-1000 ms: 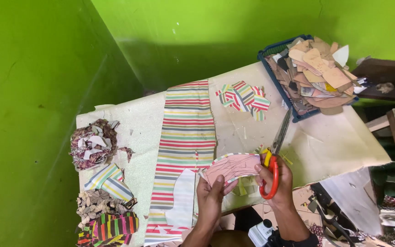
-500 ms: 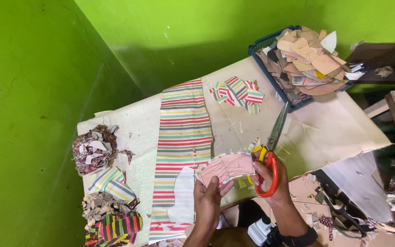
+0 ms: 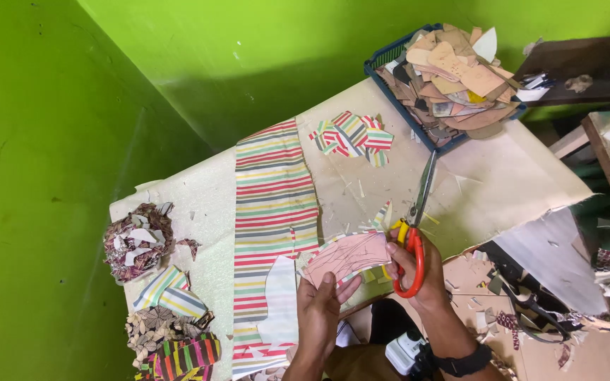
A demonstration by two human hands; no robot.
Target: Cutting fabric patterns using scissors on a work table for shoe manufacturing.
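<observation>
Left hand [image 3: 321,308] grip: pink template [image 3: 347,255] | right hand [image 3: 411,264] grip: scissors [image 3: 416,219] | fabric beneath mostly hidden

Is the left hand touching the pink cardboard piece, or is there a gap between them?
Touching. In the head view, the left hand grips the lower edge of the pink cardboard piece, with its thumb lying on the piece's face.

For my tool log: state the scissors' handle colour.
Red with yellow trim on the long-bladed scissors, in the right hand; head view.
</observation>
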